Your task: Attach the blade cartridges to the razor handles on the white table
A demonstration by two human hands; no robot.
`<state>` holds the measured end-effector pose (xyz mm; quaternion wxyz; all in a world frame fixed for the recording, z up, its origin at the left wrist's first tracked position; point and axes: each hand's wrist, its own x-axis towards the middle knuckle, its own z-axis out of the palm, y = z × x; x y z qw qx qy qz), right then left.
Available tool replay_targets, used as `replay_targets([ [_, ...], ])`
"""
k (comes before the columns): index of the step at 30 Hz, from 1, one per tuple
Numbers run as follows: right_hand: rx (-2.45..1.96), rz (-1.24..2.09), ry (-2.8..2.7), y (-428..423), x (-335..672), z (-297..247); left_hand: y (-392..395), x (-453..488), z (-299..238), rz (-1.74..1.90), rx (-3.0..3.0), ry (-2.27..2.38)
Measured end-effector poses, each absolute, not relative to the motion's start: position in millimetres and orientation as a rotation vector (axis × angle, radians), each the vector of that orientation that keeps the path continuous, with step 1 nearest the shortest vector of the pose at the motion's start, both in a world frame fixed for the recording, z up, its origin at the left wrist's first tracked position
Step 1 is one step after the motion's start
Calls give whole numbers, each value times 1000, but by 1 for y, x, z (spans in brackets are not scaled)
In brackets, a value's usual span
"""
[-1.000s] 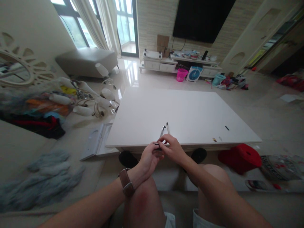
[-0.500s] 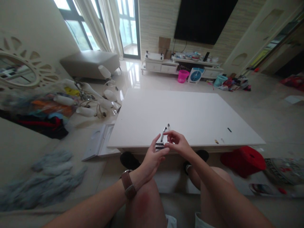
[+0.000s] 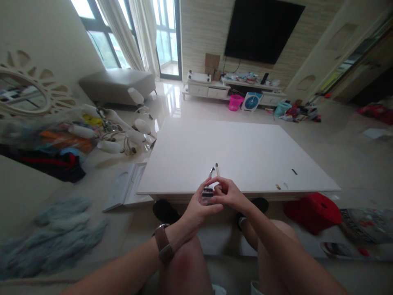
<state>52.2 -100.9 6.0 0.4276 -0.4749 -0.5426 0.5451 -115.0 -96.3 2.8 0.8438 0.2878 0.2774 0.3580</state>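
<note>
A small, clear case with dark stripes (image 3: 207,193) sits between my hands at the table's near edge. My left hand (image 3: 198,207) is closed around its left side, thumb below and index finger above. From the right, my right hand (image 3: 229,193) pinches at the same case, its other fingers curled in. The case is too small and partly covered to tell its contents. Just beyond my fingers, a slim silver tool with a bent dark head (image 3: 211,171) and a pale stick with a dark tip (image 3: 217,168) lie on the white table (image 3: 245,151).
On the table's right lie a short dark strip (image 3: 294,171) and a small brown piece (image 3: 278,187). A red stool (image 3: 313,213) stands by the near right corner. An open white box (image 3: 123,186) and a chandelier (image 3: 123,135) lie on the left floor.
My right hand has come down and closer against the case; its raised fingers now bend onto it. The view has shifted slightly, and the silver tool is more covered by my fingers.
</note>
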Motion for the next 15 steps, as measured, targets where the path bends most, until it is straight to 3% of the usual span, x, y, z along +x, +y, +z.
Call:
replay_targets([
  [15, -1211, 1374, -1357, -103, 45, 1, -95, -115, 0, 764, 664, 595],
])
